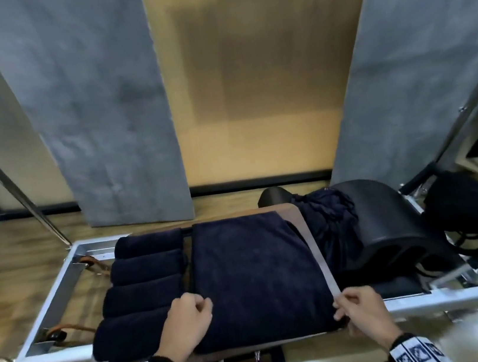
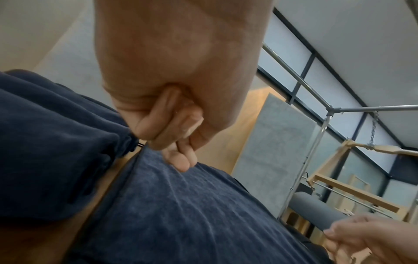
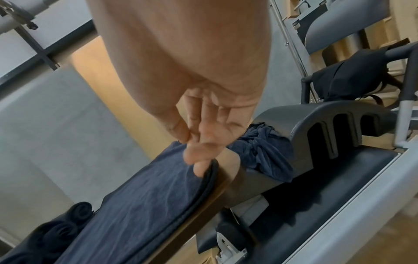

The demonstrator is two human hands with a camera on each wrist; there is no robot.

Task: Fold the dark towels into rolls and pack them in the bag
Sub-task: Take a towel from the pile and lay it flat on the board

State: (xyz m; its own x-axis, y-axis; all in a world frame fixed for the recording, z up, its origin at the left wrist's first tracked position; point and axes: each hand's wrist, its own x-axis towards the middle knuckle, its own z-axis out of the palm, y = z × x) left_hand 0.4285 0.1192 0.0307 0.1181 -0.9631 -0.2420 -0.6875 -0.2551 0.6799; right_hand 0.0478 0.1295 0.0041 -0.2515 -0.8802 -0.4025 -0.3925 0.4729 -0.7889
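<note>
The flat dark towel (image 1: 255, 274) lies spread on the wooden board (image 1: 307, 232) of the exercise machine, folded to a long panel. The left hand (image 1: 187, 321) has its fingers curled and pinches the near left edge; the right hand (image 1: 359, 311) pinches the near right corner between thumb and fingertips (image 3: 199, 167). I judge the step to be the start of rolling: next, both hands must turn this near edge over evenly and keep the roll tight. Just beside it on the left lie four finished rolls (image 1: 145, 291), touching one another. A crumpled pile of towels (image 1: 328, 223) waits to the right. The black bag (image 1: 465, 209) sits well apart, far right (what it holds cannot be seen).
</note>
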